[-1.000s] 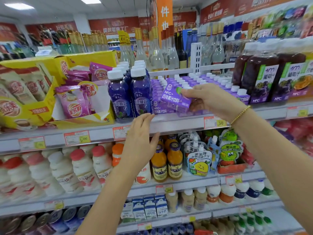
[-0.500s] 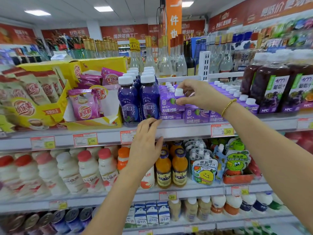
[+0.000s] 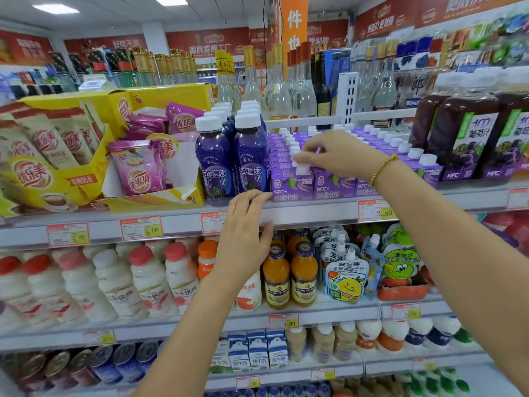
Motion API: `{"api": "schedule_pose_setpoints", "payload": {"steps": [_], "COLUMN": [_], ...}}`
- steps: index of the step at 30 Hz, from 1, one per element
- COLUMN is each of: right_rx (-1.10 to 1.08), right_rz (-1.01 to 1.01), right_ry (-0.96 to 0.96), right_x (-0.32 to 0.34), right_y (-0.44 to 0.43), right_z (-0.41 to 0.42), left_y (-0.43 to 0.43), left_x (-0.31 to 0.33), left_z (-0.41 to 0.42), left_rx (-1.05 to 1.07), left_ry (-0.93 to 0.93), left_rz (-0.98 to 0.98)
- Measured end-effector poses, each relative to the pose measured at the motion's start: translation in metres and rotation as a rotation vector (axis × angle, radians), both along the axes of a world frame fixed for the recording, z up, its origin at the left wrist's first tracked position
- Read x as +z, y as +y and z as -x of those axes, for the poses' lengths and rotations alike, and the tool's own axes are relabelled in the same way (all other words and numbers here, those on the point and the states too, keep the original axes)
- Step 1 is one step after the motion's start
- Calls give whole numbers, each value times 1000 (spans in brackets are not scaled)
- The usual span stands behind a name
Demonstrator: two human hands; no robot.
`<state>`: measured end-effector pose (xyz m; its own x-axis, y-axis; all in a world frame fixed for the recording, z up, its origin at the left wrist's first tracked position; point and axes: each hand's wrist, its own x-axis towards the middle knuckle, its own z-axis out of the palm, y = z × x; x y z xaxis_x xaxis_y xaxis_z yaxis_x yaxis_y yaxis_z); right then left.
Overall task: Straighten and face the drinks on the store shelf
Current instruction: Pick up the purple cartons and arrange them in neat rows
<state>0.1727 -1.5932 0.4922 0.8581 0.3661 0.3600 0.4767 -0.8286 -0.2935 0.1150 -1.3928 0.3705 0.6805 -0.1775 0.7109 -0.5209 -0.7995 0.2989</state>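
The grip of the right hand (image 3: 335,156) pinches the white cap (image 3: 302,169) of the front purple carton (image 3: 289,186), upright at the shelf (image 3: 315,213) edge beside purple bottles (image 3: 232,164), while the left hand (image 3: 243,239) rests spread there.

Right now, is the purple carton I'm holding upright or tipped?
Upright: purple carton sits flat on shelf, white cap uppermost, right hand pinching it.

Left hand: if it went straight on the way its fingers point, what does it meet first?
Probably the front-left purple NFC+ carton: the left hand has its fingers at the shelf edge, pointing up and right at that carton's base. Depth is unclear, so they may already touch it.
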Motion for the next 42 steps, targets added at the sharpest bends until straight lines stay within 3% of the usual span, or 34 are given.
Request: {"api": "schedule_pose_setpoints", "payload": {"steps": [4, 10, 15, 20, 23, 26, 28, 29, 31, 37, 40, 42], "right_rx": [-73, -70, -59, -45, 5, 92, 115, 115, 145, 256, 239, 273], "right_rz": [-29, -19, 79, -117, -137, -67, -1, 22, 26, -10, -217, -481], "right_ry": [-27, 199, -32, -302, -441, -541, -482, -408, -294, -296, -155, 75], "right_x": [0, 13, 4, 5, 10, 3, -9, -18, -36, -78, -90, -91], "right_y": [3, 10, 15, 10, 4, 0, 0, 1, 0, -19, -26, -30], "right_z": [-14, -26, -15, 0, 23, 62, 87, 96, 109, 119, 118, 118], "left_y": [0, 0, 0, -3, -6, -13, -17, -18, -23, -32, -31, -26], "left_x": [1, 1, 1, 6, 17, 37, 45, 46, 43, 17, 16, 18], "left_z": [0, 1, 1, 4, 19, 40, 48, 51, 58, 75, 84, 87], "left_rx": [9, 10, 15, 16, -74, -273, -419, -453, -467, -386, -434, -490], "left_ry": [-1, 9, 20, 60, 195, 488, 687, 735, 756, 704, 701, 700], "left_rz": [-5, -8, -6, 17, 287, 842, 1088, 1107, 1055, 1014, 959, 921]}}
